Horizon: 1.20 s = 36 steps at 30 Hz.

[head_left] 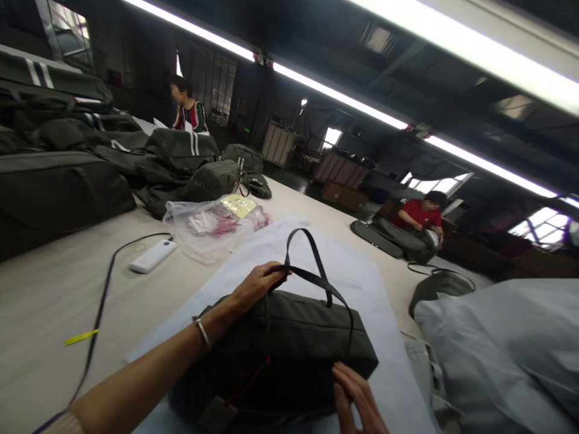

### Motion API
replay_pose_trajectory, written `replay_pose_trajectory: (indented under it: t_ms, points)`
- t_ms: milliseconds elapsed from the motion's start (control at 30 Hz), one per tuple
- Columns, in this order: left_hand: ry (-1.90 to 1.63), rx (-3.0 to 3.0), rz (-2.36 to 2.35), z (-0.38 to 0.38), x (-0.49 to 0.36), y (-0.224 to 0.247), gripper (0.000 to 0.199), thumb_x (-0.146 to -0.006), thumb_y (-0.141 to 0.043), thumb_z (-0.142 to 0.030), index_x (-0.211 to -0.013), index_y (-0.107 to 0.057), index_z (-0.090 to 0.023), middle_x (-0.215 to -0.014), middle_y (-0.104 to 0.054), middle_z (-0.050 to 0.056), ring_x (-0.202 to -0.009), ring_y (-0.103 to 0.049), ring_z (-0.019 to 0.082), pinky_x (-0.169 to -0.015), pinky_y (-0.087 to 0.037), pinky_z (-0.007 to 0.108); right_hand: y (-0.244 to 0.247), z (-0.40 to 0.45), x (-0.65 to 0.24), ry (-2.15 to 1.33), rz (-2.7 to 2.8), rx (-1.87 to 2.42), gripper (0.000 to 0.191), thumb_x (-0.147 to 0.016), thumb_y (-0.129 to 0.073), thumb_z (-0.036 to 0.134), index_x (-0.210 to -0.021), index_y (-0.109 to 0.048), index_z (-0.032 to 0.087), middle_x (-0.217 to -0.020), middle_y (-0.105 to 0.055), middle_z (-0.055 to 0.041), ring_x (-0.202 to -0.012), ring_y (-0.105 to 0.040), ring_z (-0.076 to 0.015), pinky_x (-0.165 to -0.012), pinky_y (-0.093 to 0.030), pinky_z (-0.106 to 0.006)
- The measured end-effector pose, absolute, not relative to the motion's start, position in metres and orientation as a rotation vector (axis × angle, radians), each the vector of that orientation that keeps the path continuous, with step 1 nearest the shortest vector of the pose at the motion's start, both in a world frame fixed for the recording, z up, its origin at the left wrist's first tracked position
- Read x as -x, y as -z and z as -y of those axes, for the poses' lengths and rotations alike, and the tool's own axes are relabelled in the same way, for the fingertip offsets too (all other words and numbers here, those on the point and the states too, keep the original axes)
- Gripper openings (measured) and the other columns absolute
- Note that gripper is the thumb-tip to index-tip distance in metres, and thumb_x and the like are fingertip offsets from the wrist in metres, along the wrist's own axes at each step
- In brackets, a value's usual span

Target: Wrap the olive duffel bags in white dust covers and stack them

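Note:
A dark green bag (pixel 298 325) lies in front of me on a pale sheet (pixel 362 283). Its two strap handles (pixel 316 259) stand up in loops above the top. My left hand (pixel 262 282) closes its fingers on the handle at the far left side of the bag. Low at the bag's right end, my right hand (pixel 357 395) rests with fingers stretched against the side. A tag (pixel 218 415) hangs on a red cord at the front of the bag.
Several dark green bags (pixel 63 187) are heaped on the table at left. A clear plastic bag (pixel 212 226), a white device (pixel 154 256) and a cable (pixel 102 301) lie nearer. Plastic-wrapped goods (pixel 506 349) stand at right. Two people (pixel 418 217) are farther off.

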<state>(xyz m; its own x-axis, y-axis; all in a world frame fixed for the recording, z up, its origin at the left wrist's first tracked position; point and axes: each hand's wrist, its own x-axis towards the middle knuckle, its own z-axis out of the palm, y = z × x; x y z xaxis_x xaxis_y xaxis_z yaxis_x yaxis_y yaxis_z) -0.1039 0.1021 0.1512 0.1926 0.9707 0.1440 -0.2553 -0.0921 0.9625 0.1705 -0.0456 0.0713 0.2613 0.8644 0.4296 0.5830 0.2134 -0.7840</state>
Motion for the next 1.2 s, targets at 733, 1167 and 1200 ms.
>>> replay_pose_trajectory:
  t_ms: [733, 1167, 1200]
  points:
    - [-1.180, -1.019, -0.888, -0.112, 0.092, -0.165, 0.033, -0.075, -0.062, -0.049, -0.073, -0.045, -0.021, -0.051, -0.036, -0.010, -0.042, -0.034, 0.007, -0.047, -0.032, 0.020, -0.103, 0.052, -0.098, -1.310, 1.170, 0.888, 0.036, -0.070, -0.072, 0.061, -0.067, -0.069, 0.024, -0.076, -0.067, -0.0058, -0.103, -0.062, -0.0280, -0.104, -0.043, -0.048]
    - [-0.609, -1.540, -1.297, -0.167, 0.169, -0.086, 0.024, -0.056, -0.069, -0.039, -0.067, -0.058, -0.020, -0.058, -0.056, -0.002, -0.065, -0.057, 0.022, -0.060, -0.039, 0.028, -0.011, 0.063, -0.152, -0.799, 0.746, 1.676, 0.045, -0.058, -0.082, 0.054, -0.083, -0.063, 0.022, -0.068, -0.067, -0.0023, -0.071, -0.066, -0.0251, -0.063, -0.054, -0.036]
    - [-0.565, -1.567, -1.278, -0.166, 0.174, -0.081, 0.031, -0.056, -0.069, -0.047, -0.068, -0.060, -0.020, -0.061, -0.058, -0.001, -0.067, -0.057, 0.022, -0.060, -0.040, 0.028, -0.011, 0.062, -0.161, -0.620, 0.811, 1.719, 0.047, -0.056, -0.083, 0.050, -0.089, -0.063, 0.022, -0.080, -0.070, -0.0057, -0.084, -0.067, -0.0294, -0.076, -0.055, -0.040]
